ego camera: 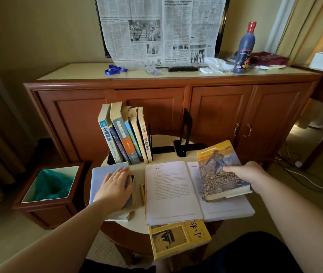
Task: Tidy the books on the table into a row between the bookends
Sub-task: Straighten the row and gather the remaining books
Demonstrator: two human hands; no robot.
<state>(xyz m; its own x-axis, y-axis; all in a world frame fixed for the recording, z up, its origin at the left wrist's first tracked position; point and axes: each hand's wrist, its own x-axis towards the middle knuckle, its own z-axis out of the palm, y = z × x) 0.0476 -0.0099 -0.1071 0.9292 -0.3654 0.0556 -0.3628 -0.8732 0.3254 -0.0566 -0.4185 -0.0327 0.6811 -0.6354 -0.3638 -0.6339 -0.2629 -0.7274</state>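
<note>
My right hand (243,174) grasps the painted-cover hardback (221,170) over the open book (192,192); my left hand (115,186) lies flat on the pale-blue book (103,176). Risk: the leaning row (125,134) far left may topple, since the right bookend (185,133) stands apart.

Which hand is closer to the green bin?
The left hand. It lies flat on a pale blue book just right of the bin; the right hand holds a painted-cover book across the table.
</note>
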